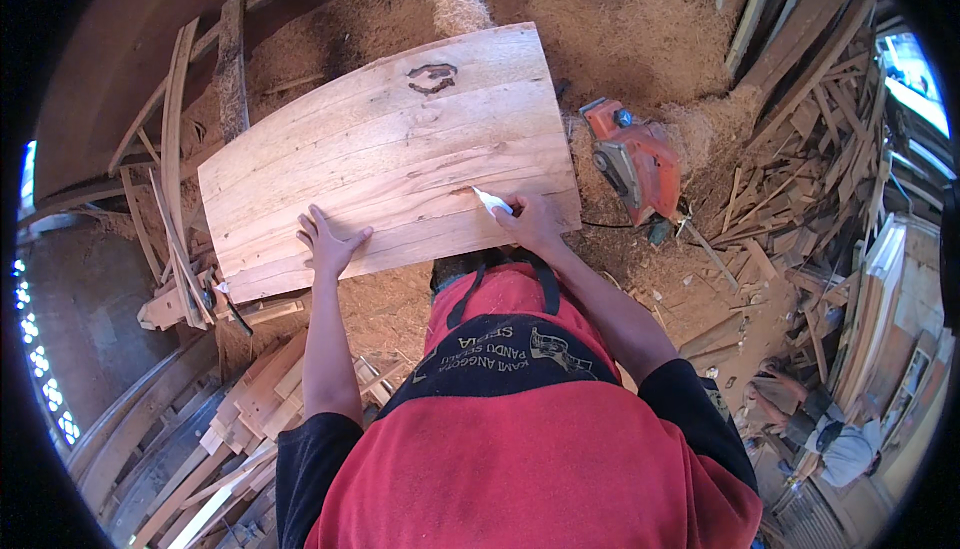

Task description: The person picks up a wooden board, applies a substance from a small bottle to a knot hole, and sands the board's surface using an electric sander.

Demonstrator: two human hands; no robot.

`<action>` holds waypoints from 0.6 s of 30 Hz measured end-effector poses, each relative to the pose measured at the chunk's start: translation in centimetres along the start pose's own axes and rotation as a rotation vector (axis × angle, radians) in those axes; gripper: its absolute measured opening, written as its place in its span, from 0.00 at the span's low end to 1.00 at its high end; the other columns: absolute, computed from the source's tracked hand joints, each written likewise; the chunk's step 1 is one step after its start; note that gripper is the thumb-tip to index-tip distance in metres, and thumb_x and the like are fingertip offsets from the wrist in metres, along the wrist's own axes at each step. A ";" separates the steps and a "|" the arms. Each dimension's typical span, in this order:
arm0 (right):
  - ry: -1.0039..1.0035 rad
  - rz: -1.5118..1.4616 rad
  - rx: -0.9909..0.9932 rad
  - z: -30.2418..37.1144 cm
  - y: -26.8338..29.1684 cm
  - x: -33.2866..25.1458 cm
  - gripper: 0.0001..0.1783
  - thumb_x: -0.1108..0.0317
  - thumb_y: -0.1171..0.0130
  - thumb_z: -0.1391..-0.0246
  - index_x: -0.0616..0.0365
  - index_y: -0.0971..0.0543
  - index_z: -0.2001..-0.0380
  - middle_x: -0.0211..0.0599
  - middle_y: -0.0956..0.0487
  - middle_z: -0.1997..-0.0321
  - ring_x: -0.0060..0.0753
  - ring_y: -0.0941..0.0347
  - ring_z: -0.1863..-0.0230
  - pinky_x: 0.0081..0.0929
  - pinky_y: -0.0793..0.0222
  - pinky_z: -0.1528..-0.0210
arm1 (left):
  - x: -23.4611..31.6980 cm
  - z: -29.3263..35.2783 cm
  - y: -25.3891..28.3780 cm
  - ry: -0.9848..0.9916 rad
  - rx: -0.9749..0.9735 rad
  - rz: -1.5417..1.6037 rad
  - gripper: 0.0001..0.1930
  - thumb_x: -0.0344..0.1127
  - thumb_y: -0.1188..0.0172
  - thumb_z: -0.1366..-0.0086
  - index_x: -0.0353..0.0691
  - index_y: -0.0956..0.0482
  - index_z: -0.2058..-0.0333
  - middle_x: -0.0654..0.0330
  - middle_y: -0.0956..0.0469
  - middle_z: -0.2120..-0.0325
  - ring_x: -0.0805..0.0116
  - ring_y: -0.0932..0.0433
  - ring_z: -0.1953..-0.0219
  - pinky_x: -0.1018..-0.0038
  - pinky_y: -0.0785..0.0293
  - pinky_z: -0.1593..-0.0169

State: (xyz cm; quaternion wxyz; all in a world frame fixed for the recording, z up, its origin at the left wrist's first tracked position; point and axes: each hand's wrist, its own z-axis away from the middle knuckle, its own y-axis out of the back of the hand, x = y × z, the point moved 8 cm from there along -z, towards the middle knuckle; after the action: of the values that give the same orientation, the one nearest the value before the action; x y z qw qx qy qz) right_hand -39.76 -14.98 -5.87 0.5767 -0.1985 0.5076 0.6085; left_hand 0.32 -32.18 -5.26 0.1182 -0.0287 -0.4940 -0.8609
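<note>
Left hand: open on the board, fingers spread, thumb out toward the right hand; holds no object [330, 246].
Right hand: closed around the tube, fingers bent, over the board's near edge [532, 224].
Tube: white, pointed, in the right hand's fingers; tip aims away and to the left, right at the crack [491, 202].
Crack: short dark gap in the board, just past the tube tip, forward-left of the right hand [461, 191].
Board: wide, pale, striped lengthwise; lies under both hands, extends beyond them to the far side [350, 184].
Knot: dark ring-shaped mark, well ahead of both hands, near the board's far edge [432, 78].
Planer: orange body, forward-right of the right hand, just off the board's right end [650, 167].
Shavings: heaped beyond the board, farther from the hands than the planer [650, 34].
Offcuts: loose pile, well right of the right hand [790, 194].
Planks: leaning lengths, left of the left hand [172, 149].
Co-worker: low, far right and behind the right hand [848, 447].
</note>
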 end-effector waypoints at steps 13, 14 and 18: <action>0.066 0.050 0.090 0.7 2.2 -0.9 0.17 0.59 0.31 0.49 0.65 0.14 0.66 0.41 0.14 0.72 0.29 0.18 0.72 0.29 0.25 0.67 | -1.5 -0.9 -0.4 -0.055 0.057 0.026 0.77 0.74 0.26 0.60 0.49 0.71 0.25 0.43 0.75 0.25 0.33 0.77 0.25 0.22 0.63 0.35; 0.084 0.098 0.115 0.8 2.5 -1.1 0.17 0.59 0.31 0.49 0.65 0.14 0.66 0.41 0.15 0.73 0.28 0.18 0.72 0.29 0.25 0.68 | -0.9 -0.8 -0.2 -0.111 0.104 0.052 0.77 0.74 0.26 0.61 0.49 0.70 0.25 0.43 0.75 0.25 0.33 0.77 0.25 0.22 0.63 0.35; 0.061 0.082 0.128 1.0 3.1 -0.4 0.17 0.59 0.31 0.49 0.65 0.14 0.66 0.42 0.15 0.73 0.28 0.18 0.72 0.28 0.25 0.68 | -0.3 -0.7 -0.6 -0.061 0.039 0.035 0.77 0.74 0.26 0.61 0.48 0.70 0.25 0.42 0.74 0.25 0.32 0.78 0.26 0.25 0.63 0.33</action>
State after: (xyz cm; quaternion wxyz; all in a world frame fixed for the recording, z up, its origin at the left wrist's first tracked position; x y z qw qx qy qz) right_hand -42.08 -13.79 -3.95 0.5471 -0.1585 0.5704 0.5918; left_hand 0.50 -32.44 -6.13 0.1184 -0.0614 -0.5135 -0.8476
